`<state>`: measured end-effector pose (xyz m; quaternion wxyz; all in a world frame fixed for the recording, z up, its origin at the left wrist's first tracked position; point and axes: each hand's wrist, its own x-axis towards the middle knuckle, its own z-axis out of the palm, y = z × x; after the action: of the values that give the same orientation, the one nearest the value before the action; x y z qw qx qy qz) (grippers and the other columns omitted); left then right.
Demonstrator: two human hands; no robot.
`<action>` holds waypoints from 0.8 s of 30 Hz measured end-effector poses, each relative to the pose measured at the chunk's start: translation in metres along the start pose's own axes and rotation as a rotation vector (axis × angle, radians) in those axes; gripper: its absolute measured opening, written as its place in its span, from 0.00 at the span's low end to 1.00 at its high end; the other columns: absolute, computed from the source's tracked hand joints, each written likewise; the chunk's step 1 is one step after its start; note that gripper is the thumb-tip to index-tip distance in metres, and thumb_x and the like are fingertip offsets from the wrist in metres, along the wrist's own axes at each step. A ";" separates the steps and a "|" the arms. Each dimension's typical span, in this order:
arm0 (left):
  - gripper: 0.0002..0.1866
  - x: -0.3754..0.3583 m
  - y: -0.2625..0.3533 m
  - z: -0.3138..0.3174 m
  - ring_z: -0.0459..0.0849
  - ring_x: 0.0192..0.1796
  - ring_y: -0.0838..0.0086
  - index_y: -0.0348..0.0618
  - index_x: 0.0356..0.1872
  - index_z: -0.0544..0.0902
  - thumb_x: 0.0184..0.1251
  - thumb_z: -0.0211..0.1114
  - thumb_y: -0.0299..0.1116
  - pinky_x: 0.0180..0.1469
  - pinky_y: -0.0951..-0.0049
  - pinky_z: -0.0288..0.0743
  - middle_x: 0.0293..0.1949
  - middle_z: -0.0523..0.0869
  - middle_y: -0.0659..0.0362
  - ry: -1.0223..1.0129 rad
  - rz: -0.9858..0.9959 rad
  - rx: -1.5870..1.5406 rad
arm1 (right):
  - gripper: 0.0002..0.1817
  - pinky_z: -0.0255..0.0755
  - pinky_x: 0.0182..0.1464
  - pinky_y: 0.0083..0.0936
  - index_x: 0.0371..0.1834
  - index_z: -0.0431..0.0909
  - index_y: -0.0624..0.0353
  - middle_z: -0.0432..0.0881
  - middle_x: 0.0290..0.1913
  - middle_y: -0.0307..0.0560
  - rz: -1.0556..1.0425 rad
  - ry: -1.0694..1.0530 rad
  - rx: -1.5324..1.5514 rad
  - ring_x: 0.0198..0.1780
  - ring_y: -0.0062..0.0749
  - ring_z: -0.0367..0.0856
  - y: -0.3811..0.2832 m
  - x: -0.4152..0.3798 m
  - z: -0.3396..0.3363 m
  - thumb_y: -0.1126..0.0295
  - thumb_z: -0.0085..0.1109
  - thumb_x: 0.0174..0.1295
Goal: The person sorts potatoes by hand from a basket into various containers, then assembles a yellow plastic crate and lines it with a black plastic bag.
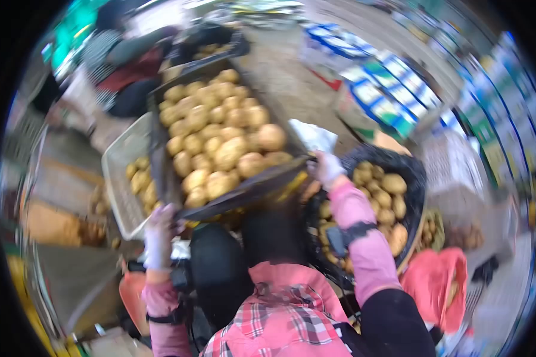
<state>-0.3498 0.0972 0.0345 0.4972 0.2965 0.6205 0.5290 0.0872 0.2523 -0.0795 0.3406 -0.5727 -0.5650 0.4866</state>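
A box (161,146) lined with dark plastic and full of round yellow-brown potatoes (229,152) is tilted in front of me. My left hand (161,229), in a pale glove, is closed on the liner's near left corner. At the near right corner my right hand (326,166), also gloved, grips the dark liner. Under the box's left side shows a pale crate (120,178) with more potatoes. Beside my right forearm stands a black-lined basket (415,178) of potatoes. Motion blurs the fingers.
Another person (122,53) is bent over at the upper left, near a black bag (238,44) of potatoes. Blue and white cartons (390,89) stand at the upper right, with more stacked at the far right. A red bag (438,285) lies at the lower right.
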 end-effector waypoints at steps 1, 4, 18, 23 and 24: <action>0.15 0.009 -0.006 -0.005 0.84 0.30 0.79 0.42 0.50 0.78 0.72 0.64 0.40 0.32 0.78 0.80 0.35 0.85 0.61 -0.005 0.030 0.022 | 0.07 0.72 0.29 0.22 0.43 0.77 0.56 0.76 0.30 0.41 0.169 0.092 0.470 0.27 0.29 0.75 0.001 0.008 0.003 0.69 0.57 0.64; 0.16 0.025 -0.013 -0.020 0.84 0.35 0.77 0.43 0.54 0.77 0.72 0.64 0.39 0.34 0.77 0.80 0.41 0.83 0.59 -0.027 0.049 0.025 | 0.03 0.67 0.23 0.18 0.37 0.76 0.55 0.74 0.26 0.35 0.107 0.263 0.985 0.23 0.20 0.71 -0.037 -0.008 0.000 0.74 0.61 0.63; 0.21 0.023 -0.047 -0.068 0.82 0.45 0.66 0.36 0.55 0.77 0.60 0.67 0.28 0.46 0.69 0.78 0.43 0.83 0.53 0.021 0.732 1.091 | 0.10 0.74 0.37 0.19 0.48 0.84 0.60 0.85 0.34 0.35 -0.130 0.497 0.264 0.31 0.18 0.78 0.026 -0.072 -0.034 0.73 0.62 0.64; 0.12 0.013 -0.040 -0.010 0.78 0.33 0.81 0.46 0.44 0.82 0.74 0.57 0.41 0.32 0.81 0.72 0.34 0.82 0.64 0.203 0.029 0.073 | 0.19 0.76 0.52 0.42 0.49 0.83 0.60 0.85 0.47 0.60 0.311 0.900 -0.711 0.50 0.54 0.84 0.101 -0.178 -0.134 0.62 0.57 0.59; 0.11 0.005 -0.040 0.008 0.75 0.29 0.83 0.46 0.43 0.82 0.75 0.57 0.40 0.29 0.81 0.70 0.30 0.79 0.66 0.161 0.103 0.251 | 0.18 0.76 0.50 0.45 0.46 0.82 0.63 0.85 0.45 0.62 0.524 0.783 -0.723 0.47 0.55 0.84 0.106 -0.193 -0.153 0.62 0.55 0.58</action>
<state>-0.3380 0.0942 -0.0045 0.3773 0.3444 0.7035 0.4941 0.2862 0.0743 -0.1010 0.1755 -0.9097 -0.3670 0.0836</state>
